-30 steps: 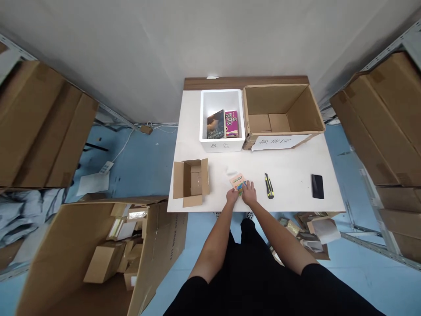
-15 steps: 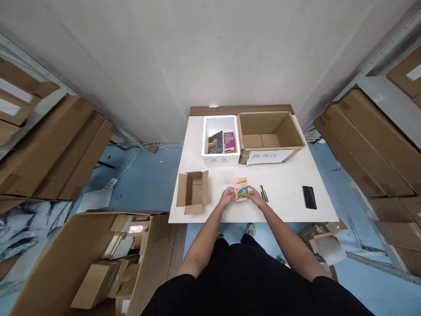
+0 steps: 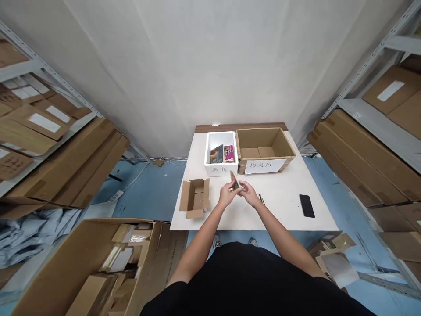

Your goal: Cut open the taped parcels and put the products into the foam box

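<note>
A small book [image 3: 234, 179] with a colourful cover is held up on edge over the table, turned so that its side shows. My left hand [image 3: 227, 194] grips it from the left, fingers closed on its lower part. From the right, my right hand [image 3: 249, 193] pinches the same book. Just right of that hand lies a dark and yellow-green utility knife [image 3: 261, 199], partly hidden by the arm. An open small cardboard box [image 3: 196, 198] stands left of my hands. Behind them is a white foam box [image 3: 221, 170] holding a dark book [image 3: 216, 154] and a purple book [image 3: 228, 153].
A larger open cardboard box [image 3: 265, 163] with a handwritten label stands beside the foam box. A black phone [image 3: 307, 206] lies on the table's right. A big carton [image 3: 86, 224] of parcels is at lower left; shelves of boxes line both sides.
The book was lying flat in view with its cover facing up; now it is tilted up on edge. My hands have come closer together, and the camera view has tipped upward.
</note>
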The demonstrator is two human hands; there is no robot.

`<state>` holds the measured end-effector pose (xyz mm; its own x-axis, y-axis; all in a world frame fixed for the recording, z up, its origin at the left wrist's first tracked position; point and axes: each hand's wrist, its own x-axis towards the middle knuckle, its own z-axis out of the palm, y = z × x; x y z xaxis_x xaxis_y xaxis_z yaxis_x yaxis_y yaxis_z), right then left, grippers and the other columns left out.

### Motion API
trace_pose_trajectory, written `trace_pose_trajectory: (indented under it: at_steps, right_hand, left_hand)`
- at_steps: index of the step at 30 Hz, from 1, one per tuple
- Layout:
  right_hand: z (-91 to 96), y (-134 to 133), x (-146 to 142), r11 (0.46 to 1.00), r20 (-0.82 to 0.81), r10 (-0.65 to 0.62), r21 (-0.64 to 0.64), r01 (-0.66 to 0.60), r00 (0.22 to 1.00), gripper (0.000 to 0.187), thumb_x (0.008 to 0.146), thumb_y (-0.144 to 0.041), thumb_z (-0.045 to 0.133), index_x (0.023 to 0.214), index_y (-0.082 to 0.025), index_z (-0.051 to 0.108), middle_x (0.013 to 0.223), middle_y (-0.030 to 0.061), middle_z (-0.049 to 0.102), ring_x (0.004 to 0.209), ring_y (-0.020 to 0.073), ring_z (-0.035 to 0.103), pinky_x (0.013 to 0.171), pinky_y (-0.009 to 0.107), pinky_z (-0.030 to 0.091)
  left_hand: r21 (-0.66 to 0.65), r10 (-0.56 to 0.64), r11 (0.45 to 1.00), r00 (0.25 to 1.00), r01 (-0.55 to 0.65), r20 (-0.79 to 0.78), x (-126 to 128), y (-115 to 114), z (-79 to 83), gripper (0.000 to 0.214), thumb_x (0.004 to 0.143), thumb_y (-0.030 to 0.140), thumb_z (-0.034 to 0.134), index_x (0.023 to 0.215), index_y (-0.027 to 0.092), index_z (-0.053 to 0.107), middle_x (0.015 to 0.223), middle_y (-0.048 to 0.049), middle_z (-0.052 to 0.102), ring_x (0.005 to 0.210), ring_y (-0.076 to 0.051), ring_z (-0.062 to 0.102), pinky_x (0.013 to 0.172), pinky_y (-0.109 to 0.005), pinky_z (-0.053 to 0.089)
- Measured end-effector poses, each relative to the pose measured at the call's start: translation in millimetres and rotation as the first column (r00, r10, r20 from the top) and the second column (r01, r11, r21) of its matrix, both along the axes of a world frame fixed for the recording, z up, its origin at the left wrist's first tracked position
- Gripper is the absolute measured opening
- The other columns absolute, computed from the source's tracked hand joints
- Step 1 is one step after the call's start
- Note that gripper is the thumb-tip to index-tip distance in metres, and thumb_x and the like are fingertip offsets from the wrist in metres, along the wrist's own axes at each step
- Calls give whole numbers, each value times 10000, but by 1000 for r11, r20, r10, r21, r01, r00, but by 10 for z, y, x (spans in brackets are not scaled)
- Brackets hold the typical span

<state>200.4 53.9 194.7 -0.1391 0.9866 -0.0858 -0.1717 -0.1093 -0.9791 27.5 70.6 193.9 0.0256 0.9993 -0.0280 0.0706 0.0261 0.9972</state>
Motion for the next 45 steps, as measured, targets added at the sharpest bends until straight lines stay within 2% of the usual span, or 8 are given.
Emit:
trace_pose_trajectory:
  at_steps: [5, 10, 15, 20, 23, 28, 32, 45]
  right_hand:
    - [114, 28, -39, 992, 81, -32, 122, 22, 996, 665, 763, -361, 781, 1415, -335, 656, 1581, 63, 543, 1442, 307, 506, 1092, 473, 519]
    - [226, 165, 100, 996, -5, -75, -44, 74, 997, 755, 713, -436, 851, 1414, -289, 613, 1368, 115, 697, 1189, 309, 683, 923, 460, 605]
    - [332, 215, 118, 997, -79, -35, -75, 29, 996, 714, 698, -441, 866, 1345, -272, 616, 1212, 103, 766, 933, 267, 754, 784, 402, 619]
    - [386, 239, -15, 994, -43, 61, 96, -56, 997, 718, 720, -410, 855, 1393, -310, 625, 1400, 98, 687, 1210, 305, 690, 990, 470, 576]
    - [388, 305, -63, 980, -3, 81, 182, -79, 997, 669, 759, -412, 817, 1397, -309, 646, 1455, 86, 651, 1332, 306, 617, 1116, 496, 498]
    - [323, 537, -38, 966, 146, -254, 88, 243, 956, 706, 715, -433, 831, 1377, -276, 645, 1380, 117, 674, 1220, 310, 649, 1021, 497, 563]
    - [263, 706, -83, 989, 57, -134, -48, 137, 989, 759, 663, -400, 838, 1376, -234, 636, 1133, 86, 734, 919, 245, 716, 850, 439, 618]
    - [213, 2076, -117, 975, -2, -123, -186, 120, 992, 693, 644, -257, 859, 1304, -289, 650, 1034, 30, 757, 967, 256, 736, 822, 409, 626]
  left_hand:
    - [-2, -26, 1000, 982, 26, 187, -37, 17, 244, 540, 771, 419, 845, 1248, 172, 791, 1117, -82, 799, 1073, -294, 726, 987, -433, 564]
    - [-137, -33, 987, 934, 87, 355, -356, 150, 305, 807, 639, 488, 947, 1334, 136, 736, 1128, -146, 790, 983, -282, 747, 890, -448, 596]
    - [13, 34, 999, 992, -36, 121, -355, 182, 400, 647, 718, 455, 910, 1298, 208, 764, 1284, -142, 737, 1120, -289, 711, 966, -461, 588]
    - [171, -66, 983, 997, 72, -38, -113, 147, 518, 556, 793, 411, 864, 1315, 249, 761, 1454, -116, 659, 1295, -294, 641, 1020, -416, 583]
    - [110, -63, 993, 992, 51, 110, -156, 227, 541, 595, 812, 430, 834, 1356, 211, 736, 1406, -122, 700, 1223, -299, 688, 1031, -448, 580]
    - [-113, 16, 993, 942, 23, 334, -481, 449, 482, 679, 711, 447, 888, 1318, 172, 756, 1314, -136, 744, 1089, -311, 734, 908, -458, 624]
    - [-193, 24, 980, 935, 48, 354, -602, 599, 361, 712, 642, 416, 931, 1297, 190, 766, 1281, -135, 746, 1037, -265, 733, 904, -440, 611]
    - [-241, -56, 963, 963, 121, 263, -824, 2084, 293, 731, 702, 249, 891, 1401, 214, 680, 1331, -135, 718, 1133, -276, 707, 1001, -453, 565]
